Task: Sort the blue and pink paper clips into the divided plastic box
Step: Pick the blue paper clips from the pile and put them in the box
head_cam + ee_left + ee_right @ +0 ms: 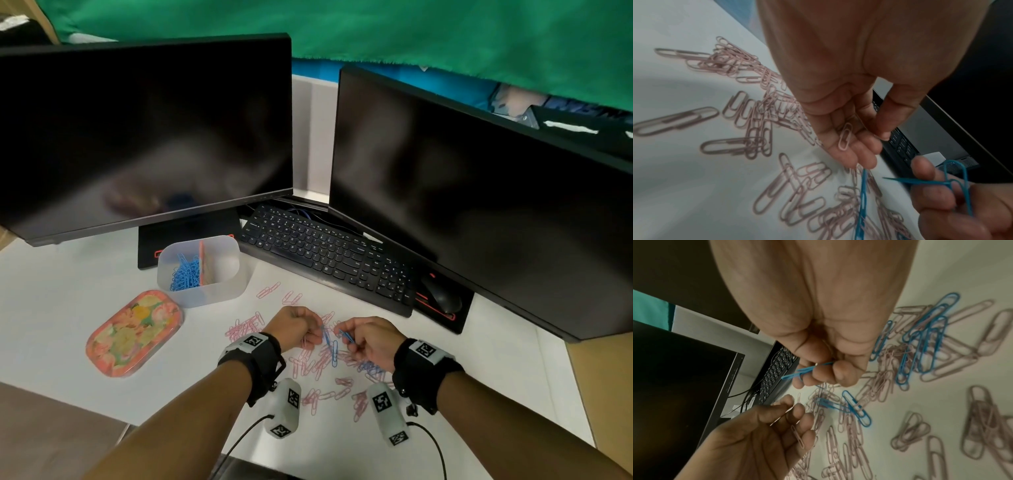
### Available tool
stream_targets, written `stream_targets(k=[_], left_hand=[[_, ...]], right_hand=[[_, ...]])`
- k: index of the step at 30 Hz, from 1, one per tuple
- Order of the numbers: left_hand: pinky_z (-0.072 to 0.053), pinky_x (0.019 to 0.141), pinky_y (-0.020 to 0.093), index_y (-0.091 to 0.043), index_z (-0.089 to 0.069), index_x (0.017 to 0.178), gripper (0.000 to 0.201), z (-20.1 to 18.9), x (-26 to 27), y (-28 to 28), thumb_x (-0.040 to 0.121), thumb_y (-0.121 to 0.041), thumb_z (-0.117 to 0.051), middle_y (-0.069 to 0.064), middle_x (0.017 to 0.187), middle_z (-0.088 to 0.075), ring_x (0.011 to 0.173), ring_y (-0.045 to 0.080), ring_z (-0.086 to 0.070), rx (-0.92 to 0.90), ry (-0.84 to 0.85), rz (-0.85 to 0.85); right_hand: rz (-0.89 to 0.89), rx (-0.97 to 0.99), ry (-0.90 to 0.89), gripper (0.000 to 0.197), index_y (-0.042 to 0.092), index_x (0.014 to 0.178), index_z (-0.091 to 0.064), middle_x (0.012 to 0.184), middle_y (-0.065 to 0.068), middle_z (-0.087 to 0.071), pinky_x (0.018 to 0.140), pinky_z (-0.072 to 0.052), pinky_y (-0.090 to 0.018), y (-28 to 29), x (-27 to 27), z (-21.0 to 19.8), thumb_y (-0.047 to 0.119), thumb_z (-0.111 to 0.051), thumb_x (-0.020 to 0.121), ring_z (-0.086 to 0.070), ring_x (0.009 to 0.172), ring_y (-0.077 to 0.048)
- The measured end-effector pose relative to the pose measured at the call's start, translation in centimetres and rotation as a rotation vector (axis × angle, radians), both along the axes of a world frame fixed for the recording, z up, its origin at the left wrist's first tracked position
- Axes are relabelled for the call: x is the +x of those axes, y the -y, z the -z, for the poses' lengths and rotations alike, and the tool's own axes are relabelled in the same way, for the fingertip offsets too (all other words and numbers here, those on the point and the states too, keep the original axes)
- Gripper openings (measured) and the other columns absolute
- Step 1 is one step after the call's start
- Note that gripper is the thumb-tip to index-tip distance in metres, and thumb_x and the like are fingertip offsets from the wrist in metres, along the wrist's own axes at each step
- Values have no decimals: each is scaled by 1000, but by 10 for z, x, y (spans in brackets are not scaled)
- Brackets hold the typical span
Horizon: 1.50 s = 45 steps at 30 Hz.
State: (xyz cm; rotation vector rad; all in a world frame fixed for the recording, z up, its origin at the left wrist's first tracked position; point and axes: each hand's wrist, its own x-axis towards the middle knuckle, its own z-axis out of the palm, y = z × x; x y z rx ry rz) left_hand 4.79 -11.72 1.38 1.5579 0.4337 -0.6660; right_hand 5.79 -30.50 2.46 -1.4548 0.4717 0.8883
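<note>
The divided plastic box [219,291] stands at the back left, with blue paper clips [185,274] in its left compartment. Pink paper clips [246,327] lie scattered on the white table, with a few loose blue clips [920,340] among them. My left hand [317,334] hovers over the pile, fingers curled, and a pink clip [844,138] rests across them under the thumb. My right hand [346,337], close beside it, pinches a blue clip [805,369] in curled fingers. Two blue clips [855,407] lie on the table between the hands.
A floral lid [133,332] lies left of the pile. A black keyboard [329,257] and mouse [442,294] sit behind, under two dark monitors [144,137]. The table's front edge is near my forearms.
</note>
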Motion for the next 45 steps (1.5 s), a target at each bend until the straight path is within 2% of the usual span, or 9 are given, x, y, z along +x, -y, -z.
stream_targets(k=[5,8,13,19,27,31,34,40,45], left_hand=[[-55,76,33,-17,-68,86,16,11,-2,0,88,-9,-54,1,84,-71,78,17,-65,272,162,91],[-50,81,24,-25,-67,93,16,7,-6,7,86,-14,-57,-6,99,-66,93,13,-61,600,380,304],[-43,98,37,-30,-63,114,29,11,-8,21,87,-23,-58,-4,118,-58,113,18,-50,910,632,722],[-42,94,37,-21,-63,111,23,12,-6,30,92,-22,-50,2,109,-57,107,22,-49,1069,687,929],[-46,92,35,-17,-63,98,14,7,0,28,90,-19,-51,2,105,-62,102,22,-55,979,607,880],[-49,76,29,-16,-58,95,18,3,3,27,85,-7,-46,5,96,-68,91,23,-62,808,530,703],[-50,67,28,-17,-55,106,29,3,5,24,85,-2,-42,7,90,-69,82,22,-64,653,428,536],[-54,66,32,-23,-57,79,22,9,7,28,87,-9,-42,6,95,-68,75,19,-60,434,227,291],[-44,60,26,-16,-50,82,13,9,2,40,91,-26,-48,1,79,-59,69,15,-53,494,180,348]], right_hand=[[-18,7,0,45,-6,94,-66,77,-14,-53,46,-38,-25,4,-2,1,-18,-27,75,-46,58,-17],[-69,-25,37,27,-7,89,-65,68,-11,-50,48,-38,-26,6,-2,0,-10,-40,81,-44,56,-18],[-287,-250,232,14,8,74,-62,57,-2,-53,49,-39,-25,14,-3,3,16,-72,80,-45,49,-13],[-290,-283,274,14,14,79,-57,64,-5,-57,50,-37,-26,17,-6,1,0,-61,80,-45,48,-13],[-57,-69,142,35,13,120,-54,68,-9,-59,54,-39,-28,24,-12,10,-1,-57,88,-54,58,-19],[201,64,-10,27,3,111,-58,67,-11,-51,51,-38,-29,27,-8,13,-3,-45,89,-52,52,-23],[307,128,-92,8,8,86,-57,66,-8,-44,50,-33,-29,33,-4,11,5,-50,87,-43,50,-20],[136,-53,55,17,12,76,-52,65,-4,-50,45,-20,-24,57,-1,9,17,-64,87,-31,44,-13],[-114,-397,229,18,15,75,-48,59,0,-45,43,-27,-21,74,-5,12,16,-56,91,-36,45,-11]])
